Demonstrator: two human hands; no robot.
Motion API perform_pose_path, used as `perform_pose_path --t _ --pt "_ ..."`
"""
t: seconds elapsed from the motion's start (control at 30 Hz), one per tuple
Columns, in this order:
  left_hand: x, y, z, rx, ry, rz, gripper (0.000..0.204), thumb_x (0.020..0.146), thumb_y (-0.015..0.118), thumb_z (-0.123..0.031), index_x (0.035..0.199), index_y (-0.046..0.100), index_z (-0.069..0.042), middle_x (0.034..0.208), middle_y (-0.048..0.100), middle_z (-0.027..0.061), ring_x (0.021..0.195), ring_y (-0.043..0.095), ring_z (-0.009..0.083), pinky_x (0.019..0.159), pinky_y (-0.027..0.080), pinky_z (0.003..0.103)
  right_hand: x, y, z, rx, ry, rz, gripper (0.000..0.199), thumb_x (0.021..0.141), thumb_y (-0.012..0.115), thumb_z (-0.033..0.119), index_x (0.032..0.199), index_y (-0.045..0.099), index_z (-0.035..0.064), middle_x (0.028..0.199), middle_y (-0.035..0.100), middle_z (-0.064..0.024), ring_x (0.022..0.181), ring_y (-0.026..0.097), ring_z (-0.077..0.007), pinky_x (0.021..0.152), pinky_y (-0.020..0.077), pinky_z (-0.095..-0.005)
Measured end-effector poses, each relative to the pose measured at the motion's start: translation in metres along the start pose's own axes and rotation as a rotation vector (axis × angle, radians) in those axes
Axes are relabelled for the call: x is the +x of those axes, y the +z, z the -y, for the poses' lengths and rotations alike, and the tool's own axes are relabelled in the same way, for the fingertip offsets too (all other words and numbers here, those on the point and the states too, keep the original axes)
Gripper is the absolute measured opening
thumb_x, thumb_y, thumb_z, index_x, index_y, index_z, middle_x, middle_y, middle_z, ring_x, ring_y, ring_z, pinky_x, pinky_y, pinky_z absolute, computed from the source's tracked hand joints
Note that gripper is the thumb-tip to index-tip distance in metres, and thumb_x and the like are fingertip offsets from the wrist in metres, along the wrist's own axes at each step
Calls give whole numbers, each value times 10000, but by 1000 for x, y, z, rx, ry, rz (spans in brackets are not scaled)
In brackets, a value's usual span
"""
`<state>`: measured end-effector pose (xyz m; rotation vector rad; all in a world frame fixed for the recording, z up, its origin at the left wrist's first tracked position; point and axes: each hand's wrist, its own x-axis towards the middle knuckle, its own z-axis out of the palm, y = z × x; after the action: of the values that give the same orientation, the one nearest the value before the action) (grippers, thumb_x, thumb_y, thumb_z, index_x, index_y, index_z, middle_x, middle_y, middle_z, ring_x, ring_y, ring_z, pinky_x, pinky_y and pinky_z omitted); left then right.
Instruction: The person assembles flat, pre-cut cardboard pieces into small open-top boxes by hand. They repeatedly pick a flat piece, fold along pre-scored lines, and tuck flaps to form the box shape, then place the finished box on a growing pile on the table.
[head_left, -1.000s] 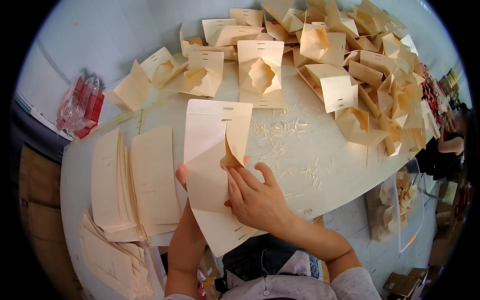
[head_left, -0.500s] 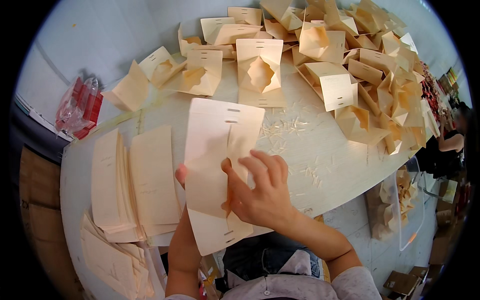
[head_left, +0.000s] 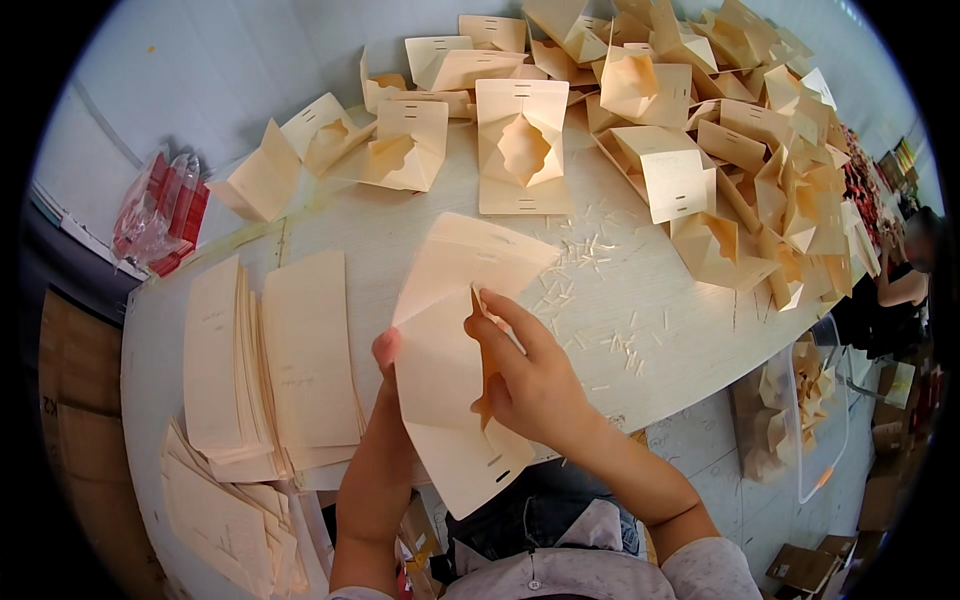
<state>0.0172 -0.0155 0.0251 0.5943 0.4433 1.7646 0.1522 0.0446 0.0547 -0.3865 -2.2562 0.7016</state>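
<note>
I hold a cream card sheet (head_left: 440, 340) upright over the near edge of the pale table (head_left: 640, 370). My left hand (head_left: 385, 352) grips its left edge from behind, only the thumb tip showing. My right hand (head_left: 530, 385) lies on the sheet's front, fingers pressing a cut flap along the right side, where an orange-tan inner face shows. The sheet is bent along a crease across its middle.
Stacks of flat cream sheets (head_left: 270, 360) lie to my left, more fanned below them. Several folded card pieces (head_left: 520, 145) crowd the far and right side of the table. Small paper slivers (head_left: 590, 280) litter the middle. A red-and-clear packet (head_left: 160, 210) sits far left. Another person (head_left: 905, 280) is at the right.
The sheet has tilted and creased across its middle. My right hand moved from lying flat on it to pinching the flap on its right edge.
</note>
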Motion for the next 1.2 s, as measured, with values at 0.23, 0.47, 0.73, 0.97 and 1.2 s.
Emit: perform_pose_path --t 0.23,0.47,0.73,0.97,1.2 --pt "4 -2 7 -12 15 20 774 681 498 -602 1203 413 -37 1079 506 104 943 496 223 787 425 346 -2 8 -1 -78 -5 -101 456 555 545 -68 1005 556 4 1143 467 -193 954 524 -342 773 456 -365" --pt "1 22 -4 -180 93 -276 789 719 418 -657 1218 414 -45 1109 508 126 985 505 264 818 432 376 -3 13 1 -201 -135 -178 381 586 578 18 967 583 11 1128 489 -164 911 536 -291 740 431 -369" --pt "-5 28 -14 -128 -56 -229 840 740 348 -725 1307 325 -106 1212 462 154 930 533 357 782 459 468 -12 11 5 -210 -507 -42 240 669 598 93 884 602 -13 1020 557 -133 986 522 -232 790 422 -365" --pt "-3 22 -11 -153 -37 -308 824 735 413 -678 1289 339 -72 1235 446 140 1069 469 324 884 406 440 -6 4 -6 -340 -603 162 152 668 636 177 766 601 66 978 575 -68 944 525 -190 754 395 -358" --pt "6 14 -6 -22 58 -266 716 762 433 -572 1271 367 -73 1199 462 120 1051 472 281 878 401 394 9 -7 10 -388 -264 259 217 716 614 245 827 586 60 957 563 -55 851 512 -153 717 378 -335"
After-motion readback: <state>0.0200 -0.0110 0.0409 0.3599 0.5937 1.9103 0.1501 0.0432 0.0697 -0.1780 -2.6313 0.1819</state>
